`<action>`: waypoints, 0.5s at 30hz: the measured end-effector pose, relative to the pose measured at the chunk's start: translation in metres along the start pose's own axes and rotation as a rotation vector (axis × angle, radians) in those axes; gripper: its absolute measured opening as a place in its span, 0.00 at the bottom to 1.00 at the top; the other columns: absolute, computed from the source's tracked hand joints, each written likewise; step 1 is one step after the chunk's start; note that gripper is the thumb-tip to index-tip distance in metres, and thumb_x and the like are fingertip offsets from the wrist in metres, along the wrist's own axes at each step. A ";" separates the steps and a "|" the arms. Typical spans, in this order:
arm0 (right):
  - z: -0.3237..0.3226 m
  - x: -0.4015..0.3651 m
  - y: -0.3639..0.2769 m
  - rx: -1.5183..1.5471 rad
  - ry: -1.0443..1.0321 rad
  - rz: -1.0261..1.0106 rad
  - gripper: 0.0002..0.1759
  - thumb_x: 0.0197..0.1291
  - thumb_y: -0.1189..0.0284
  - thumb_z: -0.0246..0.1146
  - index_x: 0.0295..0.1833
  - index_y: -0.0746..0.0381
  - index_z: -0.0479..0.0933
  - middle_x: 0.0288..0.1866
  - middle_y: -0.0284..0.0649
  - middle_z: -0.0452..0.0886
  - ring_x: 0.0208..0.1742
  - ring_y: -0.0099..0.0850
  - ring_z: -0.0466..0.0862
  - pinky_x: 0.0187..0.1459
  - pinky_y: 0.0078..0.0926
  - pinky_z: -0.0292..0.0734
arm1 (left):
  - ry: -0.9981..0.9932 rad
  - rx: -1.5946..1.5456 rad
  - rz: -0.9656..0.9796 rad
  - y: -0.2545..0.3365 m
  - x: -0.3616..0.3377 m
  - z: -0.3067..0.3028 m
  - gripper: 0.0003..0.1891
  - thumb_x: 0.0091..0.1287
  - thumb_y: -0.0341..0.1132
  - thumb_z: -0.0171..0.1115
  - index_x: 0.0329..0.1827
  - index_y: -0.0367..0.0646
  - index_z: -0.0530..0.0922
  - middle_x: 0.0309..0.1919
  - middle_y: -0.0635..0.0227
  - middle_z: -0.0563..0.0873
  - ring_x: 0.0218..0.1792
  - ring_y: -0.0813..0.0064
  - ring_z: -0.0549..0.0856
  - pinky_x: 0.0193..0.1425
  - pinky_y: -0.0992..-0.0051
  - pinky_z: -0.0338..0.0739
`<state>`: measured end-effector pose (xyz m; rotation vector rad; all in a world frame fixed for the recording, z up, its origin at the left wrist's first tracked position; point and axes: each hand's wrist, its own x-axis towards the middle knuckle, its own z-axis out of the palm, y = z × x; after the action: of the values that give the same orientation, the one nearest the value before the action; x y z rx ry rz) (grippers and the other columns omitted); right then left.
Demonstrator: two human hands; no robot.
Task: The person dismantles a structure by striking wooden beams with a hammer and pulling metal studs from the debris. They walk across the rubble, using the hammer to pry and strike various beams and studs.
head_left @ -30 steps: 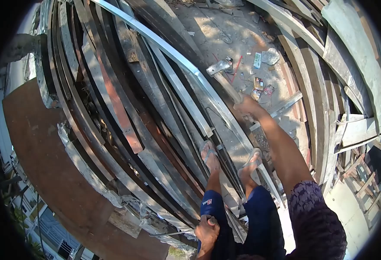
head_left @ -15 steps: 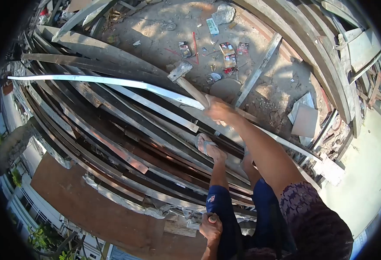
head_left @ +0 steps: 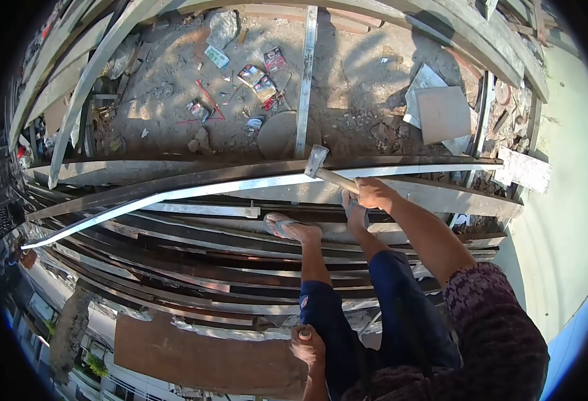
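Note:
In the head view, my right hand [head_left: 376,194] is closed around the wooden handle of a hammer [head_left: 337,179]. Its blocky, whitish-worn head overlaps a long, shiny white strip [head_left: 233,186] that bends down toward the left. My left hand [head_left: 308,349] is a fist beside my left thigh, and the round light-brown end of a handle [head_left: 304,333] sticks out of its top; the rest is hidden. My sandalled feet stand among dark beams [head_left: 193,250], below the strip. At the far left, a person's hand [head_left: 29,259] is at the strip's end.
Beyond the beams lies a dusty floor [head_left: 347,87] with scattered packets [head_left: 259,83] and broken boards [head_left: 444,113]. A narrow beam [head_left: 305,73] crosses it. A pale green wall [head_left: 561,200] stands right; a brown sheet [head_left: 200,351] lies lower left, with buildings far below.
My view has turned, so the strip and beams lie more level. The hammer and my right hand appear lower and further right in view. Both hands keep their hold.

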<state>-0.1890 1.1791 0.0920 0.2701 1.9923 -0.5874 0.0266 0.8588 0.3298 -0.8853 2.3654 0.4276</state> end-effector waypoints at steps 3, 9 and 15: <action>-0.006 -0.013 0.013 0.111 -0.006 0.008 0.18 0.55 0.72 0.60 0.51 0.69 0.72 0.39 0.58 0.84 0.43 0.52 0.85 0.42 0.46 0.80 | 0.016 0.018 0.009 0.006 -0.005 0.001 0.06 0.58 0.34 0.64 0.29 0.44 0.77 0.23 0.54 0.82 0.25 0.49 0.83 0.32 0.55 0.76; 0.001 -0.052 0.051 0.070 0.150 0.185 0.20 0.61 0.64 0.59 0.55 0.64 0.73 0.44 0.50 0.85 0.46 0.48 0.86 0.45 0.46 0.81 | 0.061 0.126 0.195 0.001 -0.007 0.013 0.04 0.59 0.32 0.62 0.29 0.44 0.75 0.21 0.57 0.81 0.23 0.49 0.82 0.31 0.55 0.74; 0.076 -0.140 0.127 -0.017 -0.187 0.153 0.21 0.56 0.66 0.61 0.54 0.64 0.79 0.44 0.50 0.86 0.46 0.46 0.87 0.43 0.41 0.83 | -0.062 0.091 0.233 0.035 0.002 0.004 0.04 0.57 0.31 0.63 0.30 0.42 0.77 0.24 0.55 0.82 0.28 0.49 0.83 0.35 0.56 0.75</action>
<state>-0.0098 1.2570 0.1491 0.3420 1.7780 -0.4797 0.0036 0.8852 0.3291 -0.5492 2.4183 0.4287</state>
